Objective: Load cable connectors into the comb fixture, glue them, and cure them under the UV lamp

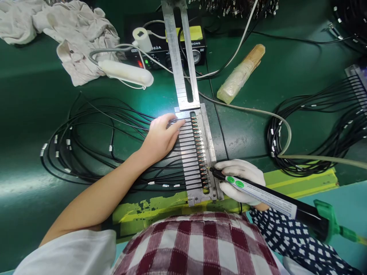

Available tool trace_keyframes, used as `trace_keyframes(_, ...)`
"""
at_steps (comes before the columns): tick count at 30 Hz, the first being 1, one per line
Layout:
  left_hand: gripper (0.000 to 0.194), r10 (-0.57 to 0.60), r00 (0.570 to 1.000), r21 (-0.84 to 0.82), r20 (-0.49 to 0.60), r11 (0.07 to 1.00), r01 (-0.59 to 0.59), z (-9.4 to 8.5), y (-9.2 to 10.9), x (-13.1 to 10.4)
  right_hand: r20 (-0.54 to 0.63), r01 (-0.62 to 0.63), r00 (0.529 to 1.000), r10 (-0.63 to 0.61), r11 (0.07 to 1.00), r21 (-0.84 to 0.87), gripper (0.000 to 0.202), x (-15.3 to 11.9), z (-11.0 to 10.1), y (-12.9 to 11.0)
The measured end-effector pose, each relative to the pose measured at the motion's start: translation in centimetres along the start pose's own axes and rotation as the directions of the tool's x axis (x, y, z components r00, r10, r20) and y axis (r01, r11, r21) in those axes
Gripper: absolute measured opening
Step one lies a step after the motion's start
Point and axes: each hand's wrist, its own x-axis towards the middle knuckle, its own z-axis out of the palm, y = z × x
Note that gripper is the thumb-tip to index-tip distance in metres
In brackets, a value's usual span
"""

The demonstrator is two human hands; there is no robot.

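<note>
A bluish-white glare is being cast on the smooth dark-green tabletop (pixel 156 97) near the white, elongated lamp head (pixel 126 72); toward the edges, shapes are being stretched.

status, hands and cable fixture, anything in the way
Bare left hand on black cables across metal fixture. Gloved right hand gripping dispensing syringe, tip beside cable ends. Left hand hides some cables.

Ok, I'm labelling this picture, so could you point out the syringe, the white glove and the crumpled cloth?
Syringe (pixel 272 199): head view, on the label along its barrel.
White glove (pixel 249 171): head view, on the part showing above the syringe.
Crumpled cloth (pixel 77 30): head view, on its creased middle.
</note>
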Motion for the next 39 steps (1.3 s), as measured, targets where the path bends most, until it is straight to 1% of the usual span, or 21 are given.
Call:
trace_keyframes(4,0.038,0.007,1.000,0.001,-0.007,1.000,-0.007,-0.1,0.0,0.0,0.018,-0.021,1.000,0.021,1.000,-0.018,0.022,0.1,-0.1,-0.1)
trace_keyframes(11,0.038,0.004,1.000,0.002,-0.007,1.000,-0.004,-0.1,0.0,0.0,0.016,-0.021,1.000,0.021,1.000,-0.020,0.022,0.3,-0.1,-0.2)
trace_keyframes(22,0.038,0.015,1.000,-0.002,-0.014,1.000,-0.015,0.0,-0.1,0.1,0.033,-0.069,0.997,0.070,0.997,-0.029,0.026,-0.4,0.0,0.2)
trace_keyframes(25,0.038,0.013,1.000,-0.004,-0.014,1.000,-0.013,0.0,-0.1,0.1,0.027,-0.048,0.998,0.048,0.999,-0.021,0.027,-0.3,-0.2,0.1)
trace_keyframes(28,0.038,0.005,1.000,0.004,-0.010,1.000,-0.004,0.0,-0.1,0.0,-0.013,0.008,1.000,-0.008,1.000,-0.007,0.028,-0.2,-0.5,-0.3)
trace_keyframes(31,0.039,0.003,1.000,0.010,-0.010,1.000,-0.003,0.1,-0.1,0.0,-0.046,0.023,0.999,-0.023,1.000,0.007,0.026,-0.5,-0.6,-0.6)
trace_keyframes(36,0.039,-0.015,1.000,-0.004,0.002,1.000,0.015,0.1,0.0,0.0,-0.008,0.014,1.000,-0.014,1.000,-0.003,0.029,-1.1,-0.1,-0.6)
trace_keyframes(39,0.039,-0.012,1.000,-0.007,0.003,1.000,0.012,0.1,0.0,0.0,-0.005,0.000,1.000,0.000,1.000,0.009,0.030,-1.2,0.1,-0.4)
